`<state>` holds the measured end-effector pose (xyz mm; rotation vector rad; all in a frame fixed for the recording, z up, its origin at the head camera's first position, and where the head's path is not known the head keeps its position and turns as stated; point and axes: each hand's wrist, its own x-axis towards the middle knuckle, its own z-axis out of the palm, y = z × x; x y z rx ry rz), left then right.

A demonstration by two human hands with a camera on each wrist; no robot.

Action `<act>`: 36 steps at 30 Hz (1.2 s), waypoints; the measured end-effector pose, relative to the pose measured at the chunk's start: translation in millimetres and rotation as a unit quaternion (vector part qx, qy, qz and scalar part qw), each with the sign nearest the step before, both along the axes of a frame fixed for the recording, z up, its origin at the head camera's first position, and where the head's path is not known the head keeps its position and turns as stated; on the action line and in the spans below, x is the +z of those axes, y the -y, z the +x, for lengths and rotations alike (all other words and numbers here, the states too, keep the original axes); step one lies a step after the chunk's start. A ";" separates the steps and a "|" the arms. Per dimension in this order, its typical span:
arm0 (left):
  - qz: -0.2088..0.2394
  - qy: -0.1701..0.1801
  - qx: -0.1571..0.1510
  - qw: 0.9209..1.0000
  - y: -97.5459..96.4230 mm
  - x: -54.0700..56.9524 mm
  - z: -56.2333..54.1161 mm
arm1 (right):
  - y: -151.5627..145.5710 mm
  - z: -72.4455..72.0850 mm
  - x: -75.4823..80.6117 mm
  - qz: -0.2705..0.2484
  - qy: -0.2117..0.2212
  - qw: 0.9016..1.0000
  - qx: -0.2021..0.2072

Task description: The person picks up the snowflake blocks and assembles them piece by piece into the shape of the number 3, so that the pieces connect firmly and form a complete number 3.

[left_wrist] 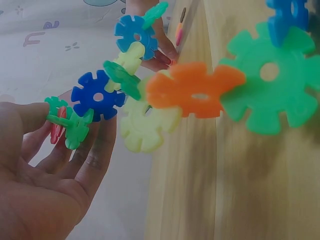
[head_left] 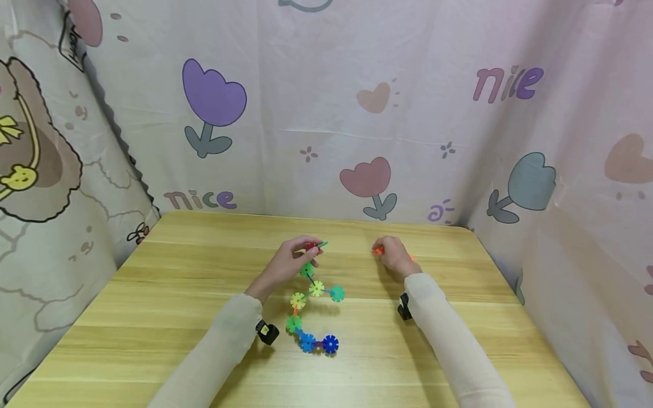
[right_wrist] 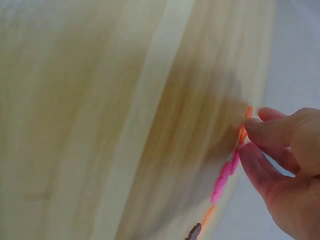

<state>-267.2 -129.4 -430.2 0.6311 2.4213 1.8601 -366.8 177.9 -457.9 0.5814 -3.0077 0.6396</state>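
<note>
Left hand (head_left: 291, 264) grips the chain (head_left: 298, 300) by a red disc (left_wrist: 54, 133); right hand (head_left: 395, 255) pinches an orange disc (head_left: 378, 250) on the table (head_left: 204, 260): likely a pick-up, next calling for a clean lift.

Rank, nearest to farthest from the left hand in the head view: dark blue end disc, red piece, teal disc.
1. Red piece: in the left hand.
2. Teal disc: right side of chain.
3. Dark blue end disc: its lower end.

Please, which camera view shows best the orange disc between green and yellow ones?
The left wrist view: the orange disc is large there, with its notches visible. The head view shows it small and narrow; the right wrist view does not show it.
</note>
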 end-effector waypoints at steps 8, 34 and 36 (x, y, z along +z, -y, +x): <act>-0.005 0.004 -0.001 1.000 -0.7 -1.8 -0.4 | -6.1 -2.0 -2.4 -0.004 -0.023 0.999 -0.036; 0.002 0.006 -0.002 1.000 -0.9 -2.1 1.4 | -17.1 4.5 2.8 -0.027 0.010 0.997 -0.078; 0.006 0.008 0.001 1.000 -0.8 -2.1 1.4 | -16.8 4.5 3.9 -0.056 -0.007 0.996 -0.068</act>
